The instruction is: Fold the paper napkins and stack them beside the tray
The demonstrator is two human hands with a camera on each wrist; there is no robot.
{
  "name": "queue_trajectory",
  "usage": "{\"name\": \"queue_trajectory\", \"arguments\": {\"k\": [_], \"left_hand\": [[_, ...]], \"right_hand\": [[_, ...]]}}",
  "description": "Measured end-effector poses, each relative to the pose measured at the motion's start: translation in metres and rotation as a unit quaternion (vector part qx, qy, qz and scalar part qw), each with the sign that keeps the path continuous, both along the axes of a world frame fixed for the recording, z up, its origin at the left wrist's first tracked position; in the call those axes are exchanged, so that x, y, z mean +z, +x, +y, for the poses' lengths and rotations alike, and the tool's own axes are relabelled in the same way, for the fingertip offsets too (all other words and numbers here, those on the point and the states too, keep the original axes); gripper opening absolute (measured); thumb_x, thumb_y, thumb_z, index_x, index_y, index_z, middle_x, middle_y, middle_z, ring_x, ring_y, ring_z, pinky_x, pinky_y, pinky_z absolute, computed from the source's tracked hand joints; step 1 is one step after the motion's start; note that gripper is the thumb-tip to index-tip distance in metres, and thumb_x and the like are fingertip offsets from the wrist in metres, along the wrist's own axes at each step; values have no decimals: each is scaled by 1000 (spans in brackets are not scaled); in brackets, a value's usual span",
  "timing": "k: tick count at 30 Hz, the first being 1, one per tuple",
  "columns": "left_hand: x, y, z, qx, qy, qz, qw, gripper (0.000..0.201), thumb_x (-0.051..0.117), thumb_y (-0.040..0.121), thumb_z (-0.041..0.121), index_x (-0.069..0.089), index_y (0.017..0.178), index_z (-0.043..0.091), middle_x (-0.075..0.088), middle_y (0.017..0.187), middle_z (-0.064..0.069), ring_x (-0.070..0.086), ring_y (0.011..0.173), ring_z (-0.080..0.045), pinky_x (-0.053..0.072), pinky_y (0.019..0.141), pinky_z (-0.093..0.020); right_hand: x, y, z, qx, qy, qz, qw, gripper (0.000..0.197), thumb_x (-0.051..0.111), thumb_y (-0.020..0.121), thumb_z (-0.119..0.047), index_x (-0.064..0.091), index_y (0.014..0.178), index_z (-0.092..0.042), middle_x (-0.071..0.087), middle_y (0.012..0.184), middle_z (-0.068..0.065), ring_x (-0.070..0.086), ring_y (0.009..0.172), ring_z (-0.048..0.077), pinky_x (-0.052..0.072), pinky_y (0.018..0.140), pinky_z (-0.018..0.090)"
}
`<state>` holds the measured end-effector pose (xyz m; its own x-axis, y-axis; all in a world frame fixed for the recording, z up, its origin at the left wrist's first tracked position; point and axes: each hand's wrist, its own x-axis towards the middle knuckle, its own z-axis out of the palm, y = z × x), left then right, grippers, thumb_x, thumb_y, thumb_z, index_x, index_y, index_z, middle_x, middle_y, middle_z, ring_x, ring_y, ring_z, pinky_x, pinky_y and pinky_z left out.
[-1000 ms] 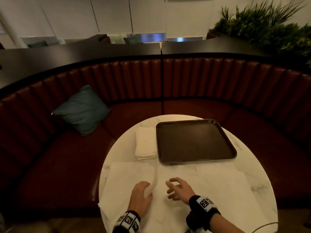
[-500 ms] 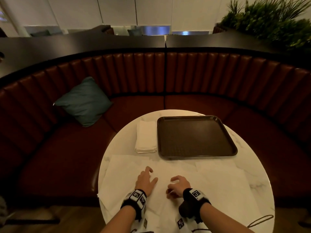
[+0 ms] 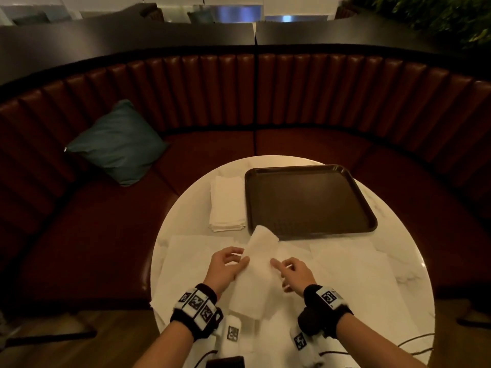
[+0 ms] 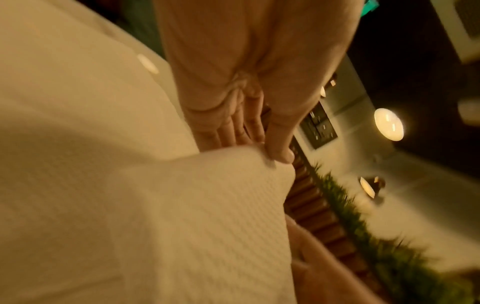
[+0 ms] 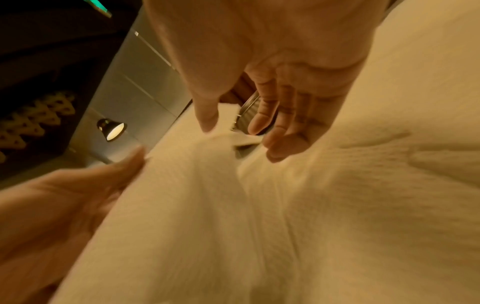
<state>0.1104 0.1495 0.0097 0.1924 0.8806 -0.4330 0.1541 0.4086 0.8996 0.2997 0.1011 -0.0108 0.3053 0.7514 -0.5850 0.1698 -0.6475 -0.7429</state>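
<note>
Since a second ago, both hands have lifted a napkin (image 3: 255,264) off the tabletop (image 3: 393,261). Left fingers (image 4: 279,142) pinch its left edge, thumb on top; the right hand (image 3: 293,272) hovers at the other edge, fingers loosely spread, holding nothing I can see. Its far end reaches the near rim of the one tray (image 3: 310,200). One folded stack (image 3: 227,204) already lies just left of that tray. At least three unfolded sheets (image 3: 353,264) remain spread out, so the task looks about midway.

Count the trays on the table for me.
1. The tray lies on the far side of the table, right of the folded napkins. None looks hidden.
</note>
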Motion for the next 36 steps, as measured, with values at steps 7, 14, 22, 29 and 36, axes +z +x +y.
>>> {"name": "queue_trajectory", "arguments": {"k": [7,14,22,29,36], "left_hand": [[10,-12,9,72,-103,-164,978,16,58,94,9,63,108,3,71,99,-12,68,87,-22,57,69,-32],[12,-11,15,129,-39,-66,989,23,47,98,7,60,116,14,65,113,-12,64,102,-24,51,88,-40],[41,-4,5,37,253,20,967,25,55,97,21,58,119,33,54,126,16,49,118,-1,43,94,-24],[66,19,-8,-37,19,-143,989,31,54,97,33,57,127,27,68,119,2,66,108,-17,55,90,-35],[51,14,2,-3,-70,-209,975,42,66,89,10,53,128,11,69,116,-15,66,105,-31,57,85,-44]], "right_hand": [[41,-11,7,-13,103,252,962,35,68,81,-33,69,102,-5,73,106,12,69,99,27,54,87,42],[64,0,19,-38,180,207,961,42,75,70,-32,71,105,-8,73,106,11,67,104,31,49,97,53],[85,22,22,-26,193,201,960,19,63,88,-12,68,106,-7,74,103,9,70,95,25,59,77,36],[96,14,18,-11,178,304,936,24,61,79,-21,65,101,-11,73,89,5,70,78,18,56,64,30],[79,2,25,5,220,182,958,21,73,80,-12,60,96,-6,72,96,13,70,87,28,58,76,41]]}}
